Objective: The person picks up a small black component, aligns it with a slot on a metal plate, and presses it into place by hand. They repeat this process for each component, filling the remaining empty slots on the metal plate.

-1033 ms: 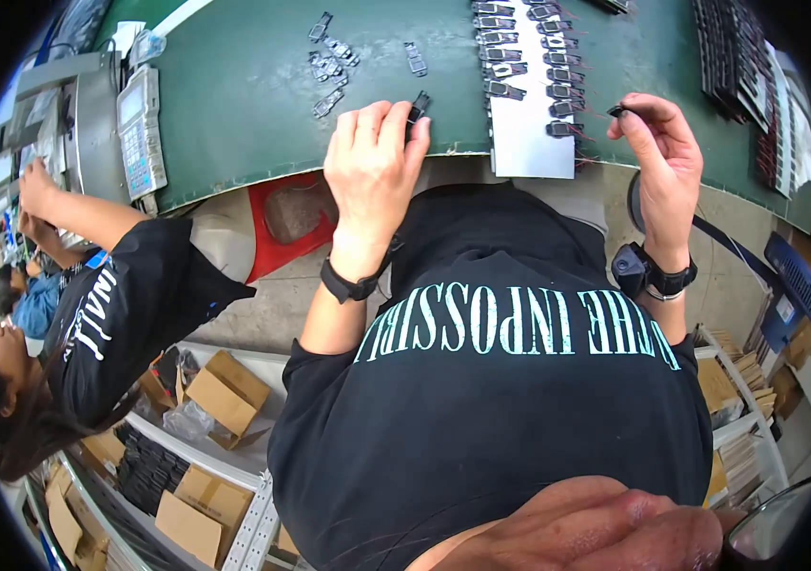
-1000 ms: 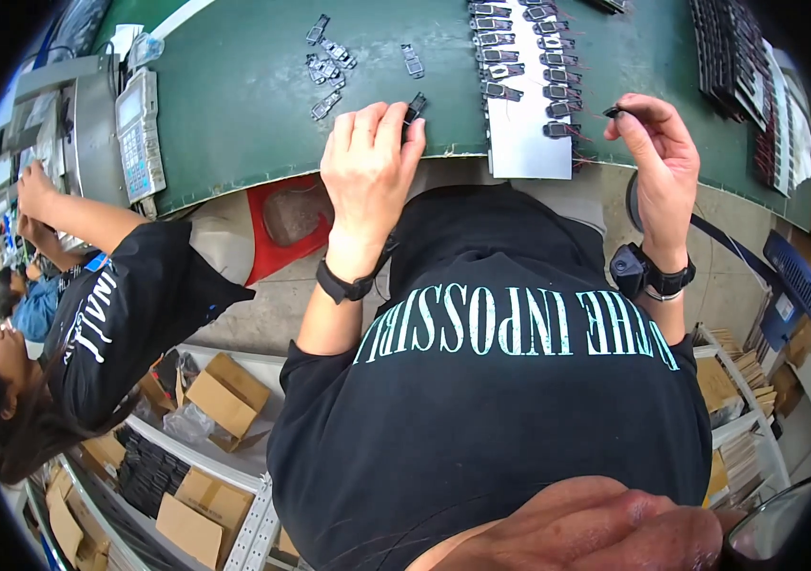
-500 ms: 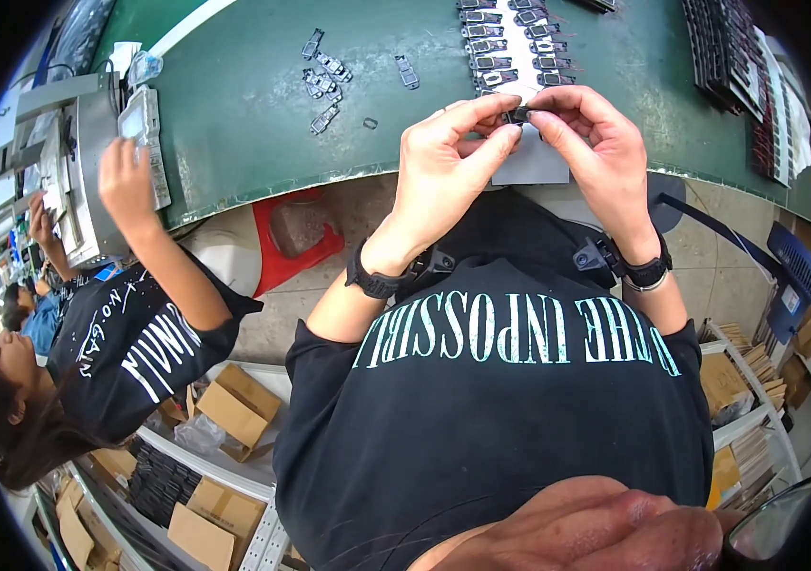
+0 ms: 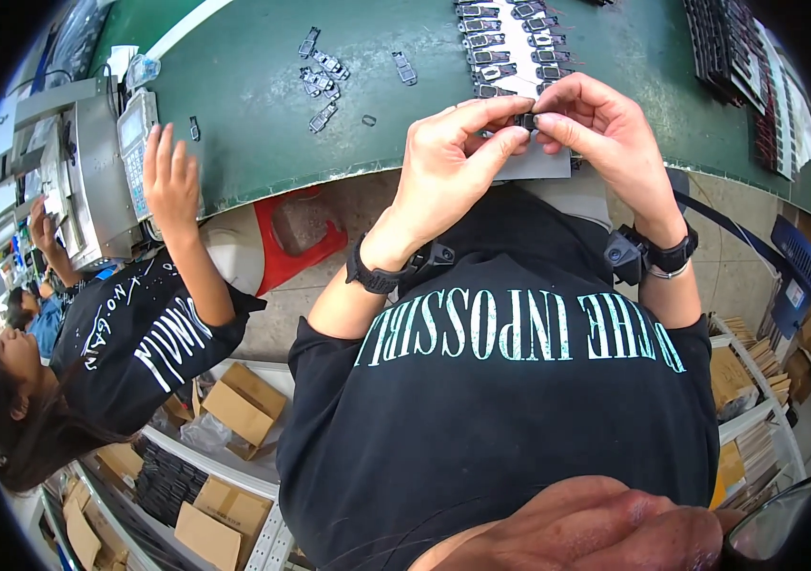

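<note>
Near the table's front edge, my left hand (image 4: 451, 160) and my right hand (image 4: 615, 143) meet fingertip to fingertip. Both pinch a small black electronic part (image 4: 526, 121), mostly covered by the fingers. Just beyond them, two columns of similar black parts (image 4: 488, 56) with thin leads lie along a white strip (image 4: 517, 43). To the left on the green table are a loose cluster of parts (image 4: 325, 76), a single part (image 4: 404, 68) and a small dark ring (image 4: 368, 121).
A co-worker's hand (image 4: 172, 181) is raised at the left, by a grey keypad device (image 4: 136, 157); a small dark part (image 4: 194, 128) lies near it. Stacked black strips (image 4: 724, 62) stand at the far right. Cardboard boxes (image 4: 244, 409) fill shelves behind.
My right hand has turned slightly and its wrist moved right; both hands still pinch the part. The co-worker's hand moved right, and a small dark part now shows on the table beside it.
</note>
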### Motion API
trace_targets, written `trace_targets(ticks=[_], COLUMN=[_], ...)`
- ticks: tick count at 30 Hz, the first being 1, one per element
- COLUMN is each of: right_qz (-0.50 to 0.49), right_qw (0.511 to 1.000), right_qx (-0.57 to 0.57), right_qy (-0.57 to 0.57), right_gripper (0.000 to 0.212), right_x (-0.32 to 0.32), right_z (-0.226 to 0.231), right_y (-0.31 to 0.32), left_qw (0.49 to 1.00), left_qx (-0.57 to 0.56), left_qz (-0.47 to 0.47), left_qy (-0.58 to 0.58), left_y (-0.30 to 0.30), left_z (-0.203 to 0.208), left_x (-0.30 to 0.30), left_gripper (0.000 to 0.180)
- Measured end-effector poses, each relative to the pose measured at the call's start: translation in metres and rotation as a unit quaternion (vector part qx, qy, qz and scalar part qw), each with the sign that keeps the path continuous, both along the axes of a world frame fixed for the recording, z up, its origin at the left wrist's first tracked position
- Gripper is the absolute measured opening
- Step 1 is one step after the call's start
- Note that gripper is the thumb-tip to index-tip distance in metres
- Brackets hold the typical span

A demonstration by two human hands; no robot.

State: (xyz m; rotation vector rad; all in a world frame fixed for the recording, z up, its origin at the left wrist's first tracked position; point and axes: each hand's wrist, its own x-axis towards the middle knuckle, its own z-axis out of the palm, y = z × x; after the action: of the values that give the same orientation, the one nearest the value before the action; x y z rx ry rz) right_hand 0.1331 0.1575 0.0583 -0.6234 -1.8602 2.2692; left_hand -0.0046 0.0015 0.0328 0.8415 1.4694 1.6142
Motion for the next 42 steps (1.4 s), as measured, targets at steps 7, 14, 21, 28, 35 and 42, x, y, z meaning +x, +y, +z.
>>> trace_targets(ticks=[7, 14, 21, 28, 35, 42], right_qz=[0.031, 0.009, -0.042, -0.073, -0.112, -0.194], right_qw=[0.999, 0.980, 0.956, 0.902, 0.836, 0.811], right_qx=[0.009, 0.198, 0.283, 0.418, 0.536, 0.552], right_qy=[-0.010, 0.017, -0.056, -0.084, -0.035, -0.011], right_gripper=[0.026, 0.029, 0.024, 0.012, 0.018, 0.016], right_x=[-0.013, -0.022, -0.008, 0.003, 0.012, 0.009], right_z=[0.001, 0.000, 0.008, -0.008, -0.016, 0.000], right_y=[0.004, -0.007, -0.014, -0.006, -0.005, 0.042], left_qw=[1.000, 0.999, 0.991, 0.993, 0.991, 0.986], left_qx=[-0.012, -0.040, -0.057, -0.028, -0.015, -0.002], left_qz=[-0.007, 0.018, -0.018, 0.091, 0.073, 0.106], left_qy=[0.012, 0.014, 0.117, 0.071, 0.112, 0.130], left_y=[0.003, 0.011, 0.011, 0.019, 0.017, 0.012], left_z=[0.000, 0.007, 0.013, 0.015, 0.010, 0.011], left_x=[-0.012, -0.011, -0.015, -0.032, -0.018, -0.022], left_gripper=[0.026, 0.022, 0.022, 0.021, 0.017, 0.015])
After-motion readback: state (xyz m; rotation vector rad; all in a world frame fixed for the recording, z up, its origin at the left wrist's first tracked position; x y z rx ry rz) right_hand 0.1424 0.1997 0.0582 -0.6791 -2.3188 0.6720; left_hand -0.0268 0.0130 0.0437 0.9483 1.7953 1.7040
